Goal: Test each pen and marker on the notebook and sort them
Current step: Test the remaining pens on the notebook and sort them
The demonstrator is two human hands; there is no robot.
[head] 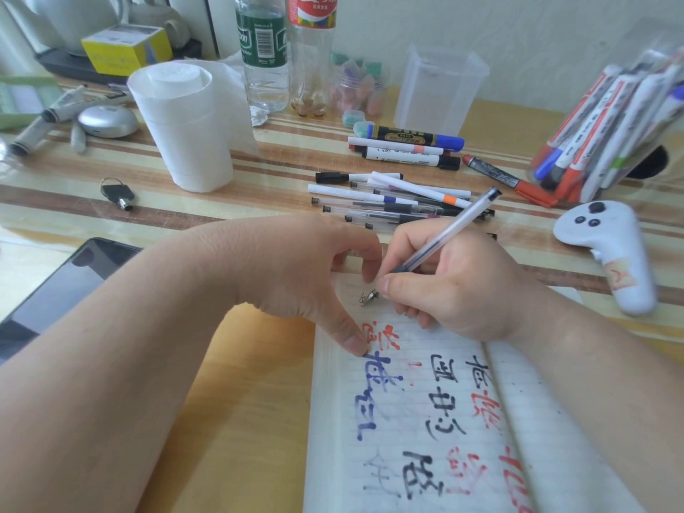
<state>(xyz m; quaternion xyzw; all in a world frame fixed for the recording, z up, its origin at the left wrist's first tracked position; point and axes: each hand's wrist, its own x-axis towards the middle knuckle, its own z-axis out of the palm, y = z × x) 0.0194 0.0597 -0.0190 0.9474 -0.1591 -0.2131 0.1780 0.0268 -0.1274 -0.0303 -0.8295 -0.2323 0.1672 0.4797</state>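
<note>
An open lined notebook (414, 420) lies at the front, covered in red, blue and black test writing. My right hand (455, 286) grips a clear gel pen (449, 233) with its tip on the page's far end, where a small black mark shows. My left hand (322, 275) rests on the notebook, thumb and fingertips pressing the paper. Behind the hands lies a pile of thin pens (388, 201). Three thick markers (407, 148) lie side by side further back, and a red marker (507, 177) lies to their right.
A clear holder full of markers (607, 131) leans at the right. An empty clear box (440, 87), two bottles (288, 50), a paper roll (181, 124), keys (118, 194), a phone (63, 286) and a white controller (614, 249) stand around.
</note>
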